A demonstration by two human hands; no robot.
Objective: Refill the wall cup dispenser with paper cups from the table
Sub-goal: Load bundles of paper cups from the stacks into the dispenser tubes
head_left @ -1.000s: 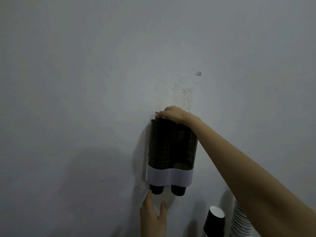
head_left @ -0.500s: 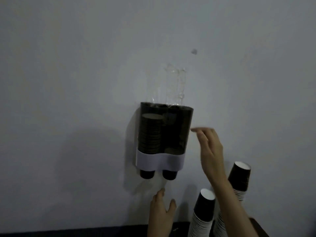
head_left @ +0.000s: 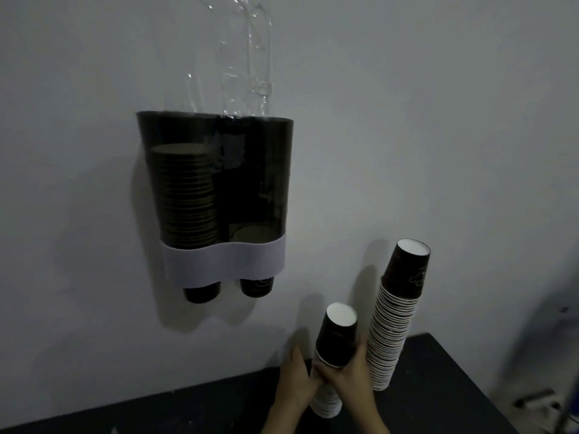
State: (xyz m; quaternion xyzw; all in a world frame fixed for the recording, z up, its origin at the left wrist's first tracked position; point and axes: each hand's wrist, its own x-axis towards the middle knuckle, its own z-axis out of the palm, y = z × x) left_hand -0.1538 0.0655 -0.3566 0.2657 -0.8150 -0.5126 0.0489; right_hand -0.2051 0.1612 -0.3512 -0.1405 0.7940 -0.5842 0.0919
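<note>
Dispenser [head_left: 216, 195]: left tube near full, right tube near empty.
Hands [head_left: 326, 375]: fingers of both clasp short cup stack [head_left: 333, 355] on desk [head_left: 438, 386].

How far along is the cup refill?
Partly done. The dispenser's left tube is well stocked; its right tube is nearly empty. Both hands, left hand and right hand, grip the shorter cup stack on the table. The taller stack waits.
</note>
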